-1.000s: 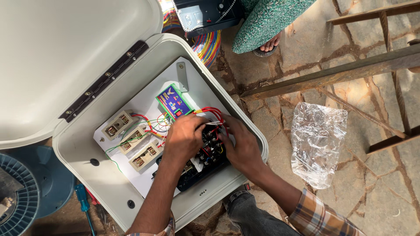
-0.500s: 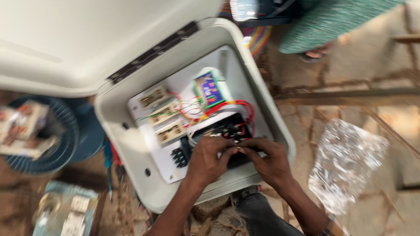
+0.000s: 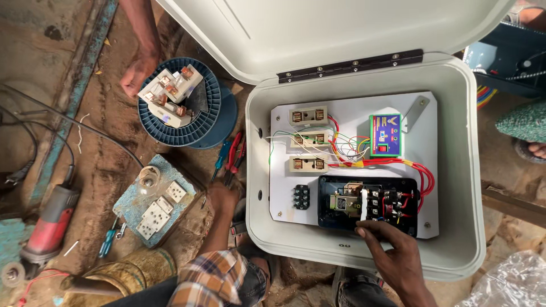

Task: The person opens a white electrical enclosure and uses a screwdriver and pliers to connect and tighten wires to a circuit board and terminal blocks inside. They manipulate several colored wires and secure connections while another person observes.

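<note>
A grey enclosure box (image 3: 463, 170) lies open on the ground with its lid (image 3: 341, 28) swung up. Inside, a white panel (image 3: 352, 113) carries three cream fuse holders (image 3: 307, 139), a green module (image 3: 385, 135), red wiring and a black switch unit (image 3: 369, 204). My right hand (image 3: 392, 250) grips the lower edge of the black unit with its fingertips. My left hand (image 3: 222, 198) is outside the box on the left, at the handles of red pliers (image 3: 234, 154) and a blue screwdriver (image 3: 220, 160). Its fingers are hidden, so its grip is unclear.
Another person's hand (image 3: 138, 71) rests by a blue spool (image 3: 187, 111) holding white fuse parts (image 3: 170, 94). A switch board with a bulb (image 3: 156, 199), a red angle grinder (image 3: 48, 224), black cables and a clear plastic bag (image 3: 506, 284) lie on the dirt.
My left hand has left the black unit and moved out of the box to the tools on the ground. The right hand stays at the unit. The view has swung left.
</note>
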